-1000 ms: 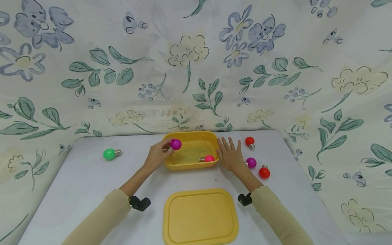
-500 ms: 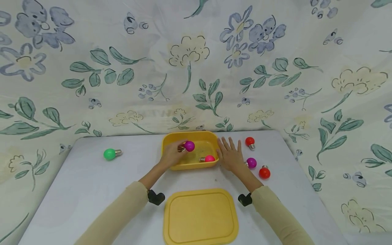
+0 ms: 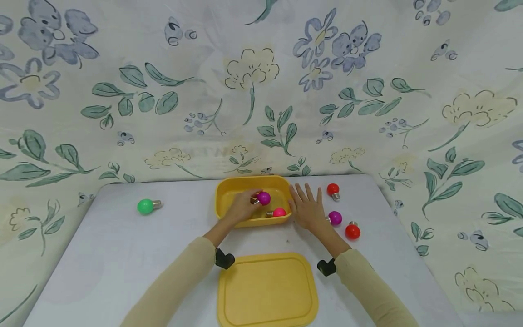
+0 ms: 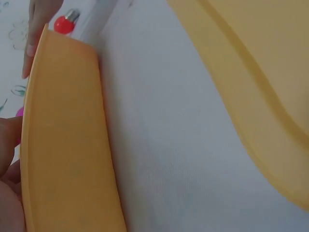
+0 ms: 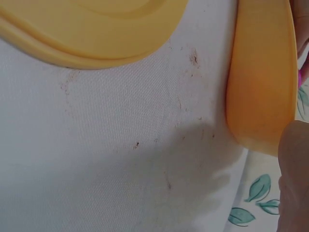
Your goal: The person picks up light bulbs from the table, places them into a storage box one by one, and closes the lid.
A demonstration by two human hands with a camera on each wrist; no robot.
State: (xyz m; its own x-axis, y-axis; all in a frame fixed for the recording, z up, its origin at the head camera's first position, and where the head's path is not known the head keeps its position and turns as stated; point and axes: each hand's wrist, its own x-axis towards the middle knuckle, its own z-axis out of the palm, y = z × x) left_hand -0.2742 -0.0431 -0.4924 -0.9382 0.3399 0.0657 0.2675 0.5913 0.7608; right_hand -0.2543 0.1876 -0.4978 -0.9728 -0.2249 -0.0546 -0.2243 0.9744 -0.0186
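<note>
In the head view my left hand (image 3: 242,205) reaches over the near left part of a yellow plastic container (image 3: 229,185). Its fingers pinch a purple light bulb (image 3: 264,198) by the metal base, inside the container's outline. A pink bulb (image 3: 279,212) lies in the container's near right corner. My right hand (image 3: 307,210) rests with spread, straight fingers against the container's right side. In the left wrist view the container's wall (image 4: 67,135) hides most of the left hand (image 4: 8,145). The right wrist view shows part of the right hand (image 5: 293,169) at the container's end.
Right of the right hand lie a red bulb (image 3: 333,188), a second purple bulb (image 3: 335,218) and another red bulb (image 3: 352,230). A green bulb (image 3: 145,206) lies at the left. The flat yellow lid (image 3: 267,290) lies nearest me. A floral cloth (image 3: 253,136) hangs behind the table.
My left hand has carried the purple bulb rightward from the container's left rim to over its middle. The right hand and the other bulbs have stayed in place.
</note>
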